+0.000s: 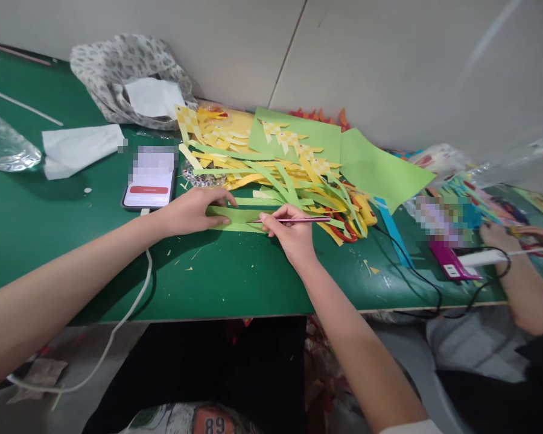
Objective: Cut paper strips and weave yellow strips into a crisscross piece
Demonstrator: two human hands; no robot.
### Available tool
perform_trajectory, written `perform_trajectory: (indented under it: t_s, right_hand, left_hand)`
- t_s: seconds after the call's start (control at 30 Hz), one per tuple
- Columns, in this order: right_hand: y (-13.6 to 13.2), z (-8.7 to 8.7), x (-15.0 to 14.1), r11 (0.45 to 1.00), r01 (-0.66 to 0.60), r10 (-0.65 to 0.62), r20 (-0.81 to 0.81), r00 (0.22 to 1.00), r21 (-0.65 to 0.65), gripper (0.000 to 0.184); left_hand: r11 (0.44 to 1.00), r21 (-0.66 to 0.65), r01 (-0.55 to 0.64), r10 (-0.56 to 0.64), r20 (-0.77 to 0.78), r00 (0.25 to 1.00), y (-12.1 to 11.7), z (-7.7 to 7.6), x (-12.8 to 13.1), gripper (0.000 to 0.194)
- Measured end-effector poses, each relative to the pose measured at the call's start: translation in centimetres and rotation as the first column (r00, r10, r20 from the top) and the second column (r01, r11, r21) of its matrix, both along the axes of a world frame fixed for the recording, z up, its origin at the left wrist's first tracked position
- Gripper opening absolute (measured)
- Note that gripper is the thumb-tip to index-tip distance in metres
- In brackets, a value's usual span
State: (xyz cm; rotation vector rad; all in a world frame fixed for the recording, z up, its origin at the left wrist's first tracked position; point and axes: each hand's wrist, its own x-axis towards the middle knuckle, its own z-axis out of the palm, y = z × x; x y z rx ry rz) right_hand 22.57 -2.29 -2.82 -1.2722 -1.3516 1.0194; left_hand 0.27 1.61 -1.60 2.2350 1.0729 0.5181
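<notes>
My left hand (199,211) rests on a folded green paper strip (242,216), its thumb and fingers apart and pressing it to the table. In my right hand (294,232) is a slim dark-pink pencil (319,220), pinched between thumb and fingers. The pencil lies nearly level, with its tip touching the strip or just above it. Just beyond both hands is a loose heap of green and yellow paper strips (271,181). Red-handled scissors (350,232) poke out from the heap, partly covered.
A phone (150,178) with a white cable stands left of my hand. Woven yellow paper fish (294,141) lie on green sheets (382,169). Behind sit a patterned cloth bag (113,78) and a dish of beads (203,178). At right are a magenta power bank (447,262) and another person's hands.
</notes>
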Motion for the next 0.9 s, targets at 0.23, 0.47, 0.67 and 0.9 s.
perform_trajectory:
  t_s: [0.23,0.47,0.67,0.9]
  right_hand:
    - [-0.21,0.42,-0.39,0.998,-0.049,0.051,0.041,0.998,-0.050,0.025]
    - [-0.11,0.20,-0.24,0.999,-0.020,0.022,0.043,0.999,-0.033,0.026]
    - [-0.23,0.39,-0.38,0.997,-0.063,0.066,0.055,0.996,-0.055,0.025]
    - [-0.18,0.25,-0.27,0.999,-0.026,0.028,0.037,0.999,-0.040,0.027]
  left_hand:
    - [1.000,0.009,0.000,0.000,0.007,1.000,-0.05,0.03,-0.08,0.034]
    - [1.000,0.008,-0.007,0.007,-0.006,1.000,-0.05,0.05,-0.05,0.034]
    - [1.000,0.005,-0.007,0.007,-0.003,1.000,-0.04,-0.02,-0.05,0.036]
    - [1.000,0.018,-0.005,0.005,-0.002,1.000,-0.04,0.01,-0.07,0.034]
